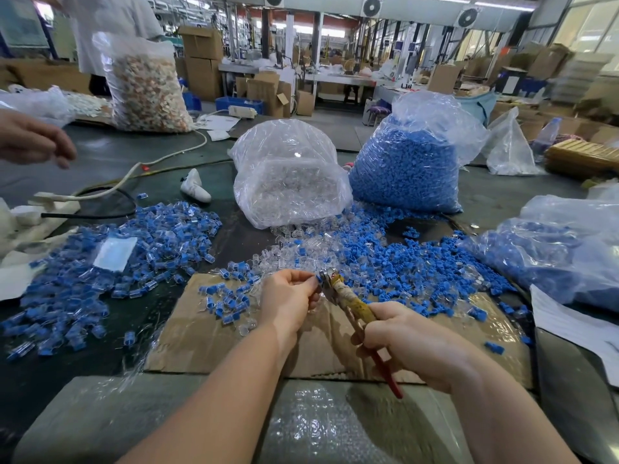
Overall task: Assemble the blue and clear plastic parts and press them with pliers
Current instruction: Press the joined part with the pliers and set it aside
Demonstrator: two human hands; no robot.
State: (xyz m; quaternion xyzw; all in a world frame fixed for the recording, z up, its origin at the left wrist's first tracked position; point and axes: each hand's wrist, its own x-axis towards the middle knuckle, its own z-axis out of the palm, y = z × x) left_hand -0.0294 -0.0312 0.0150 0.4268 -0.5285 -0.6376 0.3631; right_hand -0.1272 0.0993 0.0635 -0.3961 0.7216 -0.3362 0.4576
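Note:
My left hand pinches a small blue and clear part at its fingertips, mostly hidden by the fingers. My right hand grips the handles of worn pliers, whose metal jaws close around that part. Both hands hover over a cardboard sheet. Loose blue and clear parts lie heaped just beyond the hands. A pile of joined blue-and-clear pieces spreads at the left.
A clear bag of clear parts and a bag of blue parts stand behind the heap. Another bag of blue pieces lies at the right. Another person's hand reaches in at the far left. Bubble wrap covers the near edge.

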